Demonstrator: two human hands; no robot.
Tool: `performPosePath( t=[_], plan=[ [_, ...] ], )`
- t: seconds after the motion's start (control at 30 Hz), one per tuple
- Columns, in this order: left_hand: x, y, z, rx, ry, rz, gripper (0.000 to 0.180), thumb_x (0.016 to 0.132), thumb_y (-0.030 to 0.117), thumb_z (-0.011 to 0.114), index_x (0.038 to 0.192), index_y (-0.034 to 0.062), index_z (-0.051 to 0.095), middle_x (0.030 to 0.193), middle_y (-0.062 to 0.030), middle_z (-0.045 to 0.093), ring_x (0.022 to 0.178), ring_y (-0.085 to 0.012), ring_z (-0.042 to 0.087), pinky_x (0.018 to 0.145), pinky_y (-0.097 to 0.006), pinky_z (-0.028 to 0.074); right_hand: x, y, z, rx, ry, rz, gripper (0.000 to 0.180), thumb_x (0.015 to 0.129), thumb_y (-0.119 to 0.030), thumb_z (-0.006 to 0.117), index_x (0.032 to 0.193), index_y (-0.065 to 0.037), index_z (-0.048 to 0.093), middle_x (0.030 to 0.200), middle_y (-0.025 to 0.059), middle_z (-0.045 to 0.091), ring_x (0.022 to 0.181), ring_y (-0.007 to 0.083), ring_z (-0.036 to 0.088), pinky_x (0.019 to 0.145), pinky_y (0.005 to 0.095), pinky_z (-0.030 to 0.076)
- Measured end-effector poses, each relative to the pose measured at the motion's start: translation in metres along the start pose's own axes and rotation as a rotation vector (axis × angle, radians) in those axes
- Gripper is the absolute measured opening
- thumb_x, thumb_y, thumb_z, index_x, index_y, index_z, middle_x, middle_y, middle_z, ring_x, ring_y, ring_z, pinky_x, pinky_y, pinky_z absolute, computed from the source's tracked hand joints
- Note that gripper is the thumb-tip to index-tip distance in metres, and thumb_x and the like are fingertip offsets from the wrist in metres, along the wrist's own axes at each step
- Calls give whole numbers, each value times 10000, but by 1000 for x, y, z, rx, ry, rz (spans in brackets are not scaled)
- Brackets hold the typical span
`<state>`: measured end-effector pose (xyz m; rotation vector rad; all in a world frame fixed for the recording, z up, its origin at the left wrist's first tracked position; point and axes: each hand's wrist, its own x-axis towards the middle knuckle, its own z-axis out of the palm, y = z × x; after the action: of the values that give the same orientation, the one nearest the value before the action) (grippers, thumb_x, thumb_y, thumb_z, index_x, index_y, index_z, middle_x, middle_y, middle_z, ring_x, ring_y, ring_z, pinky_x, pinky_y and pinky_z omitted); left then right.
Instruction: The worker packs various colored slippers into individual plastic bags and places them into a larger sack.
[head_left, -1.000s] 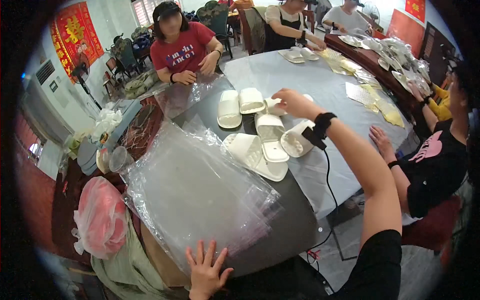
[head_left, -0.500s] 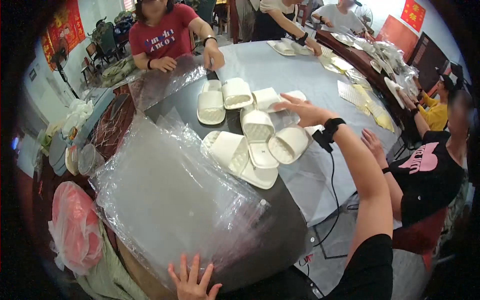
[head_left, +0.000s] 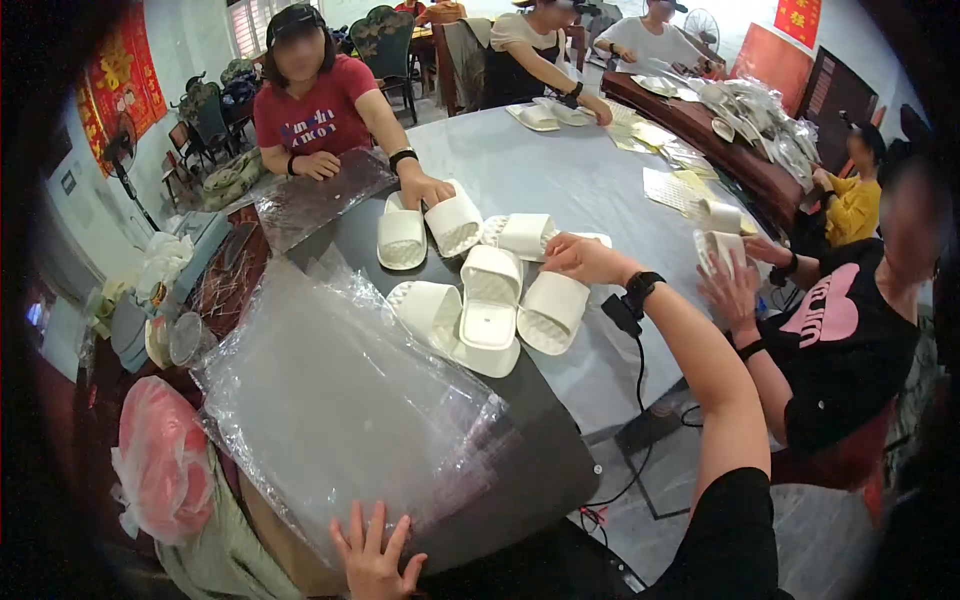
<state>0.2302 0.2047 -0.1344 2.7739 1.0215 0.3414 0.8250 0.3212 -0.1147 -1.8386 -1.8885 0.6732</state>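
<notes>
My left hand (head_left: 378, 550) lies open, fingers spread, on the near edge of a stack of clear plastic bags (head_left: 340, 390). My right hand (head_left: 590, 258) reaches over a group of white slide slippers, its fingers curled together; what they pinch, if anything, is hidden. Beneath its fingertips is one slipper (head_left: 553, 312), with a sideways slipper (head_left: 522, 236) just to the left. Another slipper (head_left: 491, 298) rests on top of a pair (head_left: 430, 312) nearer me. At the far side, a co-worker's hand (head_left: 425, 187) touches a slipper (head_left: 454, 222) beside another upright one (head_left: 401, 235).
A dark mat (head_left: 555, 440) lies under the bags on the grey table (head_left: 640, 340). To the right, a co-worker's hands (head_left: 735, 290) hold white slippers (head_left: 720, 250). Yellowish sheets (head_left: 675, 190) lie farther back. A pink plastic bag (head_left: 165, 460) sits at the left. A cable hangs from my right wrist.
My right hand's fingers have drawn together and lowered among the slippers. The far co-worker's hand has come onto the slippers. White slippers now show in the hands of the co-worker at right.
</notes>
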Motion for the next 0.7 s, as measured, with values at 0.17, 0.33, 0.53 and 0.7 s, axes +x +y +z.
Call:
performPosePath(
  t=[0.17,0.33,0.53,0.7],
  plan=[
    [0,-9,12,-10,-17,-46,593,822,404,758,1338,136,638,1503,-190,481,1458,-477,313,1144,-716,152,-23,-2,18,-115,82,-68,424,834,-276,756,1256,-261,720,1523,106,420,1198,270,580,1043,361,449],
    [-12,-13,13,54,52,-17,615,793,400,778,1338,150,638,1517,-170,473,1448,-457,335,1136,-705,180,-31,-51,24,-76,-41,-16,368,869,-206,700,1237,-215,714,1464,176,430,1143,315,584,999,379,478],
    [-16,-16,31,62,83,12,554,825,413,757,1325,193,658,1475,-149,515,1421,-422,369,1122,-698,214,-63,-18,61,-216,108,-103,264,890,-255,654,1089,-96,721,1242,164,624,1080,346,633,936,428,505],
    [-8,-14,18,32,110,23,588,822,367,767,1361,179,625,1505,-138,493,1412,-422,383,1141,-673,210,-121,-59,66,-146,218,177,273,898,-269,650,1000,-26,722,1137,197,651,1040,385,631,919,466,496]
  ],
)
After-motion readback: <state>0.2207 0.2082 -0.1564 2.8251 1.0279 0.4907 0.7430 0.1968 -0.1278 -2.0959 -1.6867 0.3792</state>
